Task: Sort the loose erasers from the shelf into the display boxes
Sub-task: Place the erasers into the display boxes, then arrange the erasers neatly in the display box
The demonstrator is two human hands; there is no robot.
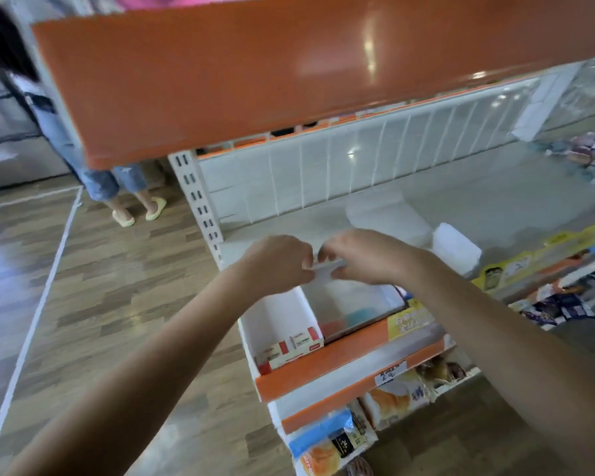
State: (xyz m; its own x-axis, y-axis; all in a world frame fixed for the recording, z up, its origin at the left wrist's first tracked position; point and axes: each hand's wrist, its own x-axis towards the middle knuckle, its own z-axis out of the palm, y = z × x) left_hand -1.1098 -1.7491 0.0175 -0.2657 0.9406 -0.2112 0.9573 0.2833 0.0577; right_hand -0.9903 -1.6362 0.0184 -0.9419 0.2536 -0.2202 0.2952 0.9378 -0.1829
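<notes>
My left hand and my right hand meet above the shelf and together hold a small white flat piece, blurred; I cannot tell what it is. Both hands have their fingers curled round it. Just below stands a white display box with red-and-white erasers lying at its front. To its right is a second, clear-fronted box with pink and blue shapes inside, too blurred to name.
An orange shelf front hangs overhead. White blocks lie on the grey shelf behind my hands. Packaged bread fills the lower shelves. A person in jeans and yellow slippers stands at the left on the wood floor.
</notes>
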